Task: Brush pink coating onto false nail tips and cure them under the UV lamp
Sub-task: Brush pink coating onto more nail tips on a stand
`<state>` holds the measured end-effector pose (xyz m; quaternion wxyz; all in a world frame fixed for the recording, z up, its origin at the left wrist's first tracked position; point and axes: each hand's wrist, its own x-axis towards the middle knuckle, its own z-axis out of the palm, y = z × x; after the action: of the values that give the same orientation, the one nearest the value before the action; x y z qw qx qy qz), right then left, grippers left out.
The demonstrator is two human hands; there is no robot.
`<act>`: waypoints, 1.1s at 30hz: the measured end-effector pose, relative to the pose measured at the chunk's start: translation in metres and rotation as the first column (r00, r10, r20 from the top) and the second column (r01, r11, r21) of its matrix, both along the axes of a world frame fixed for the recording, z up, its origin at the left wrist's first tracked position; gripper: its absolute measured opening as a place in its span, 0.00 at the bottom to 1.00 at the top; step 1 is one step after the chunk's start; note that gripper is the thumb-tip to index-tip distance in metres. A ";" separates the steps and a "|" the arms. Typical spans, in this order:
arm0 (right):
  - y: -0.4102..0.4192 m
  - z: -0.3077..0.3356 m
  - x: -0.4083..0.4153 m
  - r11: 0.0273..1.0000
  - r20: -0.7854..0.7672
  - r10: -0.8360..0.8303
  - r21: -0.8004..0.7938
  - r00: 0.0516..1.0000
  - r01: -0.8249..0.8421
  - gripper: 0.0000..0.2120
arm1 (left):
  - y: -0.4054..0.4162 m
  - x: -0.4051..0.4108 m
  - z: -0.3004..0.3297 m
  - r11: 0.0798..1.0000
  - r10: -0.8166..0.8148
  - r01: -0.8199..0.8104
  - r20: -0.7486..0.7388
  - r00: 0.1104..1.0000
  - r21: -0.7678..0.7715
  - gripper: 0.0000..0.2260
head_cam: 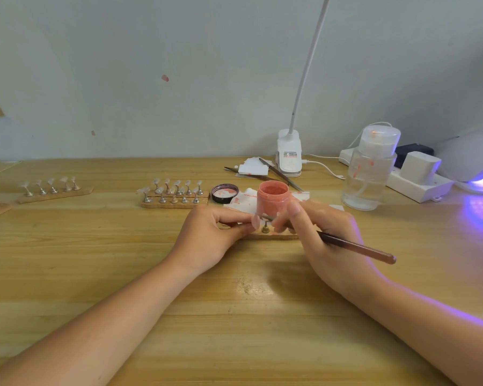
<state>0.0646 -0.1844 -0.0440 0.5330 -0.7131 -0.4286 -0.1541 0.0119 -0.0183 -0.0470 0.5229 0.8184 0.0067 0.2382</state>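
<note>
My left hand pinches a pale pink nail tip beside a small metal stand on a cork strip. My right hand grips a brown brush, its handle pointing right; the bristle end is hidden behind the fingers near the stand. An open jar of pink coating stands just behind the hands on white paper. The UV lamp glows violet at the far right edge.
Two cork strips of clear tips on stands lie left of the jar, with more further left. The jar lid, a clear pump bottle, a clip lamp, tweezers and a power strip line the back.
</note>
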 end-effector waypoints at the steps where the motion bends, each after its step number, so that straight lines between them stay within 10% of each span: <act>1: 0.000 0.000 0.000 1.000 -0.044 0.012 -0.003 0.999 -0.012 0.19 | 0.000 0.000 0.000 1.000 -0.004 0.004 -0.002 1.000 -0.004 0.05; 33: 0.000 0.000 -0.003 0.999 -0.115 0.047 0.030 0.992 -0.044 0.20 | -0.001 -0.002 0.004 0.999 0.043 -0.043 0.013 0.999 -0.019 0.08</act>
<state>0.0618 -0.1846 -0.0442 0.5700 -0.7035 -0.4110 -0.1059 0.0095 -0.0196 -0.0431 0.5252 0.8116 0.0231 0.2546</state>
